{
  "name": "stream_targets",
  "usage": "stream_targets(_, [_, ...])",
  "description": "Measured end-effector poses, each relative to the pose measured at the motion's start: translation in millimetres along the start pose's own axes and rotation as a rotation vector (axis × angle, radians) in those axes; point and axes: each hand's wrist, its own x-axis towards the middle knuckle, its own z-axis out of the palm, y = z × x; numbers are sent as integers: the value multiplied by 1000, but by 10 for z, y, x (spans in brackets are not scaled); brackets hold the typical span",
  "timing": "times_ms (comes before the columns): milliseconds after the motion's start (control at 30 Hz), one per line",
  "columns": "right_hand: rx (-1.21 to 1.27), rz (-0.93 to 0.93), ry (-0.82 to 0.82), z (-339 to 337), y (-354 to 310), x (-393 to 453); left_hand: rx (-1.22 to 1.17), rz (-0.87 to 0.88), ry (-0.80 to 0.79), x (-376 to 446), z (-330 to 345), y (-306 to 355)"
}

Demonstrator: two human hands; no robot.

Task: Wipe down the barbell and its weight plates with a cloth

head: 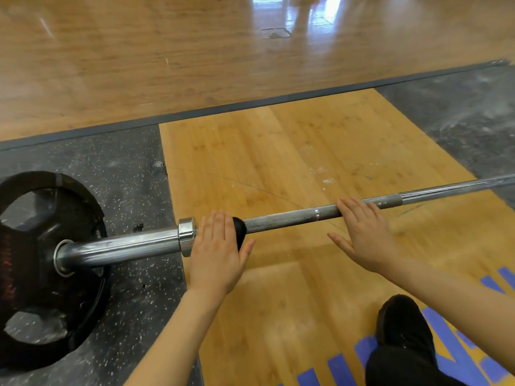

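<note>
One shoe (401, 321), two flat hands on one barbell (292, 218), one plate (47, 263).

Both forearms are bare to the frame edge, no sleeves visible. Left hand (216, 252) and right hand (365, 235) carry no gloves, rings or watch. Lower right: black trouser leg (401, 363) (soft, matte fabric) ending in a dark rounded shoe toe (398, 310), slightly scuffed.

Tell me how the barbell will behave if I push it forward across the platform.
The barbell will likely roll: its round weight plate stands on edge on the rubber mat. It probably feels heavy and stiff, being steel. The polished sleeve looks slippery; the knurled shaft should grip better.
</note>
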Motion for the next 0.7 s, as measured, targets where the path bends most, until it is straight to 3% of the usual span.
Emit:
stream_targets(267, [-168,-163,-182,-252,203,116,-59,-12,12,-80,1,43])
stream_targets(367, [-142,-138,-222,-194,341,92,-67,-29,19,-100,39,74])
stream_targets(700, [94,-91,-11,86,300,-103,-98,-87,118,-212,147,168])
